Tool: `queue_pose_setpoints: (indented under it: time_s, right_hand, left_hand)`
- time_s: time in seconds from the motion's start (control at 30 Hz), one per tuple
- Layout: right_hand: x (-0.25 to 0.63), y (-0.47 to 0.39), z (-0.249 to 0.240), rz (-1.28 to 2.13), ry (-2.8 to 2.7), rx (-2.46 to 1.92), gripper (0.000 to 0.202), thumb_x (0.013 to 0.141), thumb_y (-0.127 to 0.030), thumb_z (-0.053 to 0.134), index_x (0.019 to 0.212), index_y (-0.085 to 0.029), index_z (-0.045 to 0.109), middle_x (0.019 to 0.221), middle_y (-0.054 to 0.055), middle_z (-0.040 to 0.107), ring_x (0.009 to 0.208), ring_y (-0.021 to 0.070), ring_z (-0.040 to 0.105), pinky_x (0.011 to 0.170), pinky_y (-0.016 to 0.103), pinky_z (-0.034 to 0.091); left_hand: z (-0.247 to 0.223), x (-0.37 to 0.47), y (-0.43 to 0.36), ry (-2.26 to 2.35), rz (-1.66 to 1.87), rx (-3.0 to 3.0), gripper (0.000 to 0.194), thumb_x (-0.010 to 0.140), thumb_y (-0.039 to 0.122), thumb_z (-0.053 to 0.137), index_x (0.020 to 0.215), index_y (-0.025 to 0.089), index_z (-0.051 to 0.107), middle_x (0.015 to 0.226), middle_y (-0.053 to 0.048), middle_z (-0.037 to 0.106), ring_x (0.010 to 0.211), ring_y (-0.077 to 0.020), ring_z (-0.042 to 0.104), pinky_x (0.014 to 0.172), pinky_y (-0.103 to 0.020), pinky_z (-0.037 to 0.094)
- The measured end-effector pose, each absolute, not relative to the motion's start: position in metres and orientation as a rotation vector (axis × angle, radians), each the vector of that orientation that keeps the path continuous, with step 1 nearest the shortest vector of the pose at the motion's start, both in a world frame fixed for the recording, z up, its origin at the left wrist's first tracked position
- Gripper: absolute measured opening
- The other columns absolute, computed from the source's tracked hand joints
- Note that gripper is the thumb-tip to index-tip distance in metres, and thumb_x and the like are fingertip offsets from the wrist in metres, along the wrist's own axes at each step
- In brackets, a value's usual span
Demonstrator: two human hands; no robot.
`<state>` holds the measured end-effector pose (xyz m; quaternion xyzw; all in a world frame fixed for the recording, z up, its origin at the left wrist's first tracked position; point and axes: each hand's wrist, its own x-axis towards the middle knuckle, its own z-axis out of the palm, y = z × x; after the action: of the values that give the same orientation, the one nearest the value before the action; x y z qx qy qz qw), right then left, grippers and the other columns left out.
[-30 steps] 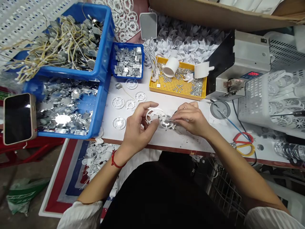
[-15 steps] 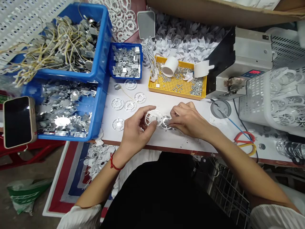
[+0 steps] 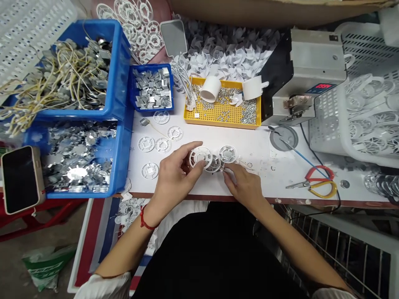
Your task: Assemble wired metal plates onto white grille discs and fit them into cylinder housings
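My left hand is closed round a white plastic ring, thumb on its face and fingers behind. Just right of that ring, partly overlapped, is a second ring with a metallic part in it. Touching or nearly touching it is a white ring with a silver disc; thin wires lie to its right. My right hand is low beside these rings, thumb and forefinger close together at the second ring's edge. What they pinch, if anything, is too small to tell.
Several loose white rings lie at the left. Blue bins of metal parts stand beyond them. A yellow tray of small metal pieces is behind, with a metal machine to its right. Scissors lie at the front right.
My right hand has shifted down and away from the rings' top. The silver-disc ring and its wires now show at the right. My left hand still holds its ring. The view has shifted slightly.
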<state>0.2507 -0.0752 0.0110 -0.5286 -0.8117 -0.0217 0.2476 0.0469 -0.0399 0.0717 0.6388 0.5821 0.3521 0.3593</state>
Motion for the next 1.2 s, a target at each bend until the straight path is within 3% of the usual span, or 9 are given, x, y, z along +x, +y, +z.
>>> queue_pose_setpoints:
  time_s: [0.13, 0.3, 0.4, 0.53, 0.67, 0.87, 1.07, 1.13, 1.2]
  right_hand:
    - [0.239, -0.066, 0.015, -0.116, -2.13, -1.474, 0.026, 0.088, -0.041, 0.062, 0.095, -0.016, 0.067, 0.073, 0.0, 0.068, 0.056, 0.0094, 0.058, 0.049, 0.023, 0.035]
    - [0.233, -0.053, 0.019, 0.093, -2.178, -1.438, 0.023, 0.095, -0.027, 0.051, 0.086, -0.021, 0.071, 0.071, -0.003, 0.066, 0.058, 0.0069, 0.058, 0.048, 0.021, 0.031]
    - [0.24, -0.058, 0.021, 0.09, -2.18, -1.427, 0.021, 0.095, -0.026, 0.054, 0.086, -0.022, 0.072, 0.069, -0.003, 0.067, 0.057, 0.007, 0.059, 0.048, 0.021, 0.034]
    - [0.256, -0.075, 0.019, 0.118, -2.095, -1.474, 0.021, 0.089, -0.034, 0.064, 0.099, -0.017, 0.07, 0.087, 0.002, 0.073, 0.07, 0.0096, 0.066, 0.056, 0.019, 0.043]
    - [0.262, -0.08, 0.005, -0.08, -2.177, -1.499, 0.018, 0.089, -0.026, 0.064, 0.102, -0.014, 0.067, 0.099, 0.005, 0.076, 0.071, 0.0109, 0.067, 0.053, 0.021, 0.043]
    - [0.263, -0.074, -0.007, -0.198, -2.23, -1.381, 0.014, 0.09, -0.012, 0.058, 0.092, -0.018, 0.07, 0.076, -0.003, 0.075, 0.054, 0.0078, 0.059, 0.054, 0.022, 0.038]
    - [0.278, -0.095, 0.002, -0.257, -2.454, -1.462, 0.052, 0.079, 0.002, 0.052, 0.123, -0.024, 0.064, 0.068, -0.005, 0.065, 0.047, 0.0096, 0.044, 0.05, 0.025, 0.032]
    - [0.281, -0.101, 0.011, -0.212, -2.468, -1.499, 0.049, 0.081, -0.007, 0.056, 0.126, -0.023, 0.061, 0.074, -0.003, 0.066, 0.049, 0.0102, 0.044, 0.051, 0.025, 0.033]
    - [0.28, -0.102, 0.022, -0.23, -2.367, -1.494, 0.04, 0.083, -0.027, 0.063, 0.122, -0.019, 0.062, 0.082, 0.001, 0.066, 0.056, 0.0111, 0.048, 0.054, 0.025, 0.035]
  left_hand:
    - [0.075, 0.048, -0.05, 1.538, 0.958, 1.771, 0.037, 0.082, 0.024, 0.066, 0.119, 0.019, 0.062, 0.073, 0.004, 0.057, 0.058, -0.0068, 0.048, 0.059, -0.019, 0.047]
    - [0.075, 0.055, -0.055, 1.533, 0.96, 1.771, 0.036, 0.082, 0.022, 0.067, 0.118, 0.019, 0.062, 0.073, 0.004, 0.059, 0.058, -0.0059, 0.049, 0.06, -0.017, 0.048]
    - [0.07, 0.058, -0.055, 1.53, 0.939, 1.805, 0.036, 0.082, 0.021, 0.066, 0.118, 0.018, 0.062, 0.073, 0.004, 0.06, 0.056, -0.0054, 0.049, 0.059, -0.017, 0.048]
    - [0.065, 0.059, -0.052, 1.542, 0.887, 1.841, 0.036, 0.082, 0.022, 0.066, 0.118, 0.018, 0.063, 0.073, 0.005, 0.061, 0.056, -0.0053, 0.049, 0.06, -0.017, 0.048]
    - [0.066, 0.06, -0.05, 1.568, 0.844, 1.822, 0.036, 0.082, 0.025, 0.067, 0.118, 0.022, 0.063, 0.069, 0.006, 0.058, 0.056, -0.0061, 0.049, 0.061, -0.018, 0.047]
    - [0.06, 0.062, -0.051, 1.542, 0.777, 1.771, 0.036, 0.082, 0.027, 0.067, 0.118, 0.023, 0.063, 0.07, 0.006, 0.057, 0.06, -0.0079, 0.051, 0.063, -0.021, 0.048]
    - [0.043, 0.063, -0.047, 1.488, 0.673, 1.876, 0.031, 0.085, 0.027, 0.064, 0.116, 0.024, 0.065, 0.093, -0.003, 0.06, 0.088, -0.0161, 0.058, 0.08, -0.03, 0.052]
    - [0.038, 0.06, -0.046, 1.453, 0.618, 1.928, 0.039, 0.084, 0.031, 0.066, 0.122, 0.024, 0.062, 0.113, -0.007, 0.055, 0.106, -0.0208, 0.056, 0.091, -0.036, 0.051]
    - [0.033, 0.057, -0.046, 1.372, 0.577, 1.956, 0.065, 0.077, 0.039, 0.074, 0.136, 0.024, 0.049, 0.133, -0.011, 0.046, 0.124, -0.0262, 0.048, 0.102, -0.042, 0.047]
